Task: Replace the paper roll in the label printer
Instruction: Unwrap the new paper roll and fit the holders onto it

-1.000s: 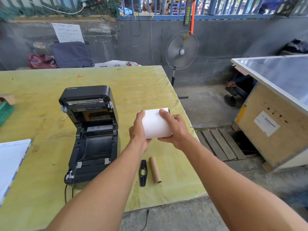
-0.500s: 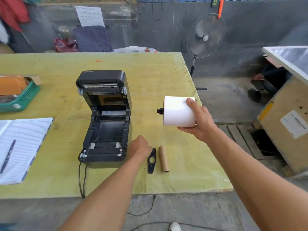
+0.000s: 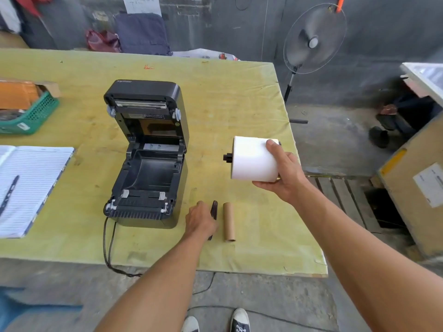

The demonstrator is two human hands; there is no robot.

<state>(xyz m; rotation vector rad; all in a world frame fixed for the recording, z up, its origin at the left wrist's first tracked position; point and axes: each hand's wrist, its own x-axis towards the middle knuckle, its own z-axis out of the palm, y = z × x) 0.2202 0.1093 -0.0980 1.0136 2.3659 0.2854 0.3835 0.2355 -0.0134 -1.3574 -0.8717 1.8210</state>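
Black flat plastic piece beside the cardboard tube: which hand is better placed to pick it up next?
Left. The left hand is right over the black flat plastic piece on the yellow table, while the right hand grips the white paper roll in the air.

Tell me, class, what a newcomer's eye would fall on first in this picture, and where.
First comes the big white paper roll, held up in the right hand over the right side of the table. Next is the black printer, standing open in the middle of that yellow-green top, its bay empty. Just in front, the left hand lies over a black plastic piece beside a bare cardboard tube.
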